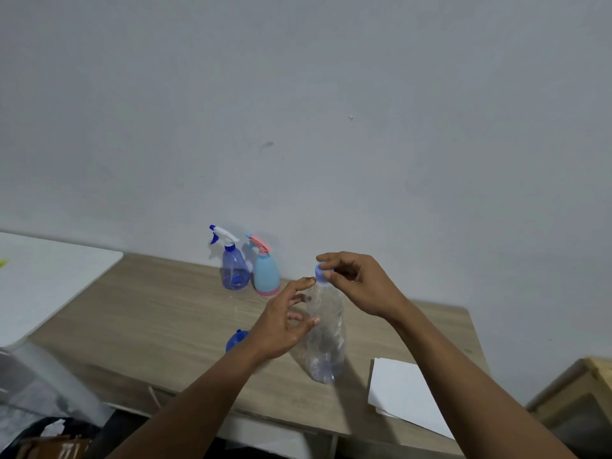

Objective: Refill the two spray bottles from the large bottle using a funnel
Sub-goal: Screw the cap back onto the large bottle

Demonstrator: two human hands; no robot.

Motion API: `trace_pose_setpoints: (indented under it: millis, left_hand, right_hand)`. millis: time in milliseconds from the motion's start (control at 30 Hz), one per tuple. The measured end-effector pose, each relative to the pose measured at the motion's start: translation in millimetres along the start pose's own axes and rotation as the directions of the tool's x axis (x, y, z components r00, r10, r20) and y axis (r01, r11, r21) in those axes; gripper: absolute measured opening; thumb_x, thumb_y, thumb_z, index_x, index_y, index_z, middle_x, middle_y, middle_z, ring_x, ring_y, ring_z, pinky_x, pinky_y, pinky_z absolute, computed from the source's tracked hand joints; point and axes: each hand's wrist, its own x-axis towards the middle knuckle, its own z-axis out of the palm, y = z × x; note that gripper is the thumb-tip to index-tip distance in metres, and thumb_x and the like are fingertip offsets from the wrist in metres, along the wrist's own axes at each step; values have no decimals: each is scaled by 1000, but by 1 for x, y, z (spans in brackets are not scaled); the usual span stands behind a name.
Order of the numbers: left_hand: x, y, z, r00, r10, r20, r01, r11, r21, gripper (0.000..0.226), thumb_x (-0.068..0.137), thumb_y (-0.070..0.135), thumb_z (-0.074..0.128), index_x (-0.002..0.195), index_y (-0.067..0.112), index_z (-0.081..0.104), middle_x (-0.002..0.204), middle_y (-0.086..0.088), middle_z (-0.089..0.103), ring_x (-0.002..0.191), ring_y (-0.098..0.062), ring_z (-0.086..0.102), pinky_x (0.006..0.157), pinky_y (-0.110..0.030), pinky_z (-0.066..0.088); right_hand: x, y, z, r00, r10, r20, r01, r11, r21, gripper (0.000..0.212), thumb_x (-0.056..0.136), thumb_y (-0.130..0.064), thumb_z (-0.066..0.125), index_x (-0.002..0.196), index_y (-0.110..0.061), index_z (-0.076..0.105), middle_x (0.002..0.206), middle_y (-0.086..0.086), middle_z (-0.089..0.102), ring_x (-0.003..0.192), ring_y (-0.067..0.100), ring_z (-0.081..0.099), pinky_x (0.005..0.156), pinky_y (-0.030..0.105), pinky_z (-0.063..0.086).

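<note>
Two spray bottles stand upright against the wall at the far edge of the wooden surface [159, 313], touching or nearly so: a translucent blue spray bottle [234, 265] with a white and blue trigger head, and at its 3 o'clock a light blue spray bottle [266, 271] with a pink trigger head and pink base. From them, at about 5 o'clock and nearer the person, stands the large clear plastic bottle [326, 339], upright with a slight lean. Its blue cap [320, 272] sits on the neck, pinched between the thumb and fingertips of the right hand [361, 283], so that grip is closed on the cap. The left hand [284, 321] curls loosely at the bottle's 9 o'clock side, fingers spread and the grip open, fingertips just at the bottle's wall. A blue funnel [235, 339] lies on the surface at 9 o'clock from the large bottle, partly hidden behind the left wrist. A white sheet of paper [402, 392] lies at 4 o'clock from the bottle, near the front edge.
</note>
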Motion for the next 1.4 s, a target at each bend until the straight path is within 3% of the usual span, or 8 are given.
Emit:
trace_pose_setpoints:
  millis: [100,300,500,700,900,1100,1267,1400]
  left_hand:
    - [2,2,-1,1000,-7,0,7,1000,4,66,83,25,79,127,58,42,143,26,42,124,-4,54,88,-24,57]
    - [0,1,3,1000,11,8,-11,1000,1,66,83,23,79,128,55,43,138,36,42,123,-2,54,84,-23,57]
    - [1,3,1,1000,-5,5,5,1000,16,67,83,26,79,126,59,41,141,34,40,123,1,53,85,-20,56]
    - [0,-1,3,1000,-20,13,19,999,35,65,84,27,79,135,45,42,139,34,42,123,-3,54,86,-24,58]
    - [2,0,1,1000,-8,10,8,999,31,65,84,24,78,132,48,42,143,26,41,124,-4,53,86,-21,57]
    - [2,-6,4,1000,6,-1,-6,1000,28,66,84,24,79,136,42,43,144,21,43,125,-9,54,86,-23,58]
    - [1,-7,2,999,38,35,-40,997,69,71,84,34,78,140,47,38,144,18,48,128,-5,53,105,-32,51]
    - [-3,-14,3,999,35,37,-40,990,136,84,83,42,77,148,50,25,153,25,36,138,0,40,113,-39,42]
  right_hand:
    - [2,-5,-6,998,6,58,-3,999,-47,18,96,-5,63,109,-6,74,125,0,69,114,4,66,99,21,50]
    - [-2,-2,3,999,-9,-42,7,1000,-30,10,88,-12,75,97,-13,71,99,0,74,90,20,74,88,40,58]
    - [2,-7,-6,999,24,45,-21,997,-69,17,95,-8,64,108,-6,75,125,-3,69,110,2,67,99,22,51]
    - [-3,-4,3,999,15,-37,-16,999,-33,6,89,-14,74,95,-16,72,98,-1,75,90,17,74,91,43,57]
    - [0,-8,-6,999,15,40,-12,997,-71,16,95,-7,65,107,-5,75,123,1,70,111,2,67,97,17,50]
    - [-3,-4,3,999,-1,-45,0,999,-33,11,93,-7,68,104,-6,71,109,0,74,97,14,73,92,31,56]
    - [-20,5,10,971,43,-237,-1,985,174,29,96,-7,63,125,-14,64,125,-4,69,113,10,67,99,30,53]
    - [-49,46,35,910,151,-385,-35,956,292,38,95,-13,60,132,-20,57,135,-1,63,125,19,61,107,38,48]
